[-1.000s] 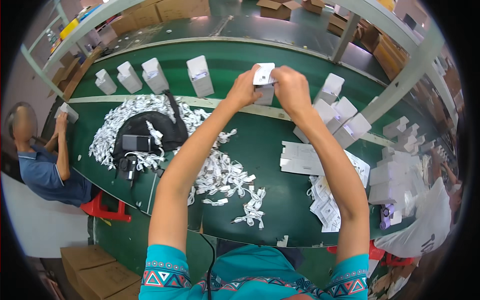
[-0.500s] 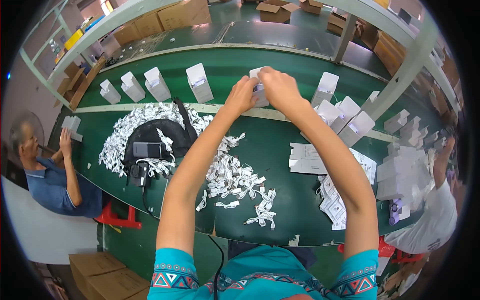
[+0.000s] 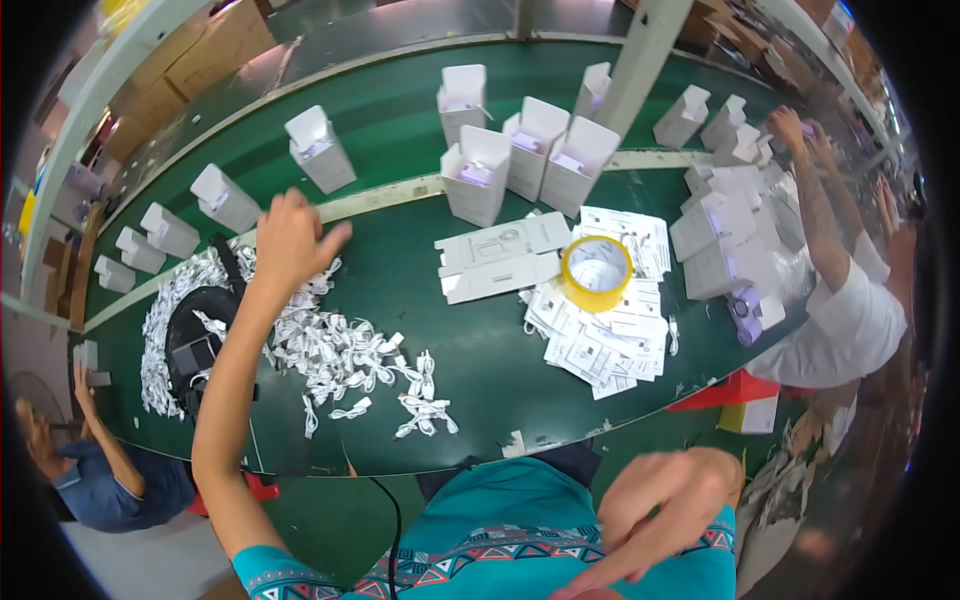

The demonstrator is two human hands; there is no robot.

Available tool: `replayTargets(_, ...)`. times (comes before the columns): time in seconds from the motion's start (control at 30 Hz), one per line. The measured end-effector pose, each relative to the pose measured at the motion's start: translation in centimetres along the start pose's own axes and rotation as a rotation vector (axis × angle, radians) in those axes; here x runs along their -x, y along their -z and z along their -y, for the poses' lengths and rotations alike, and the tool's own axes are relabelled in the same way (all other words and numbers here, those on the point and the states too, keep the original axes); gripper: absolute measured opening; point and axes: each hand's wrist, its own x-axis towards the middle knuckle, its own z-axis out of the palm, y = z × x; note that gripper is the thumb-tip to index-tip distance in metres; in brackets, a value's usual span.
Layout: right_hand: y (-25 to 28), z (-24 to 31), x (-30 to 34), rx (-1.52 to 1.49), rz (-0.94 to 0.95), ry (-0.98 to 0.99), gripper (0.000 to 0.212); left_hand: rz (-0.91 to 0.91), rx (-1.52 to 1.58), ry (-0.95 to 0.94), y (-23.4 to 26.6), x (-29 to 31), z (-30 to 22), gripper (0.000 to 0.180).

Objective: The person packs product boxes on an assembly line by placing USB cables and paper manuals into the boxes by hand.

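My left hand (image 3: pixel 292 240) reaches over the far edge of the table with its thumb held apart and nothing in it. Just beyond it, a white open-topped box (image 3: pixel 325 160) stands on the green belt, with something pale purple inside. A heap of bundled white cables (image 3: pixel 320 345) lies below that hand. My right hand (image 3: pixel 665 510) is drawn back close to my body, off the table. Its index finger points out, the other fingers are loosely bent, and I see nothing held in it.
Open white boxes (image 3: pixel 475 190) with purple items stand mid-right. Nearby lie a flattened box (image 3: pixel 500 258), printed sheets (image 3: pixel 610 345) and a yellow tape roll (image 3: pixel 597 273). A black bag (image 3: pixel 195 315) sits among cables. Co-workers sit left (image 3: pixel 120 480) and right (image 3: pixel 845 310).
My hands have let go of the white box, which stands on the belt. My right hand has come back toward my body. The view has turned to the right, showing the tape roll.
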Motion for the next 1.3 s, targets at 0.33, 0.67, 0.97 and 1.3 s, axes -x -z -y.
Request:
replayTargets(0.33,6.5,-8.9,10.9,1.475,-0.641,-0.626,0.04,0.027,0.422,-0.006,-1.0,-1.2,-1.9,0.012)
replayTargets(0.67,6.3,-8.0,11.1,1.402,-0.675,-0.578,0.031,-0.335,0.542,-0.146,-5.9,-19.0,-9.1,0.012)
replayTargets(0.97,9.3,-3.9,4.4,1.452,-1.081,-0.282,0.017,-0.2,0.62,0.016,-7.8,-18.4,-8.5,0.017)
replayTargets(1.3,19.7,-16.8,-23.8,1.487,-0.586,0.376,0.019,-0.162,0.582,-0.077,-7.0,-14.2,-3.5,0.066)
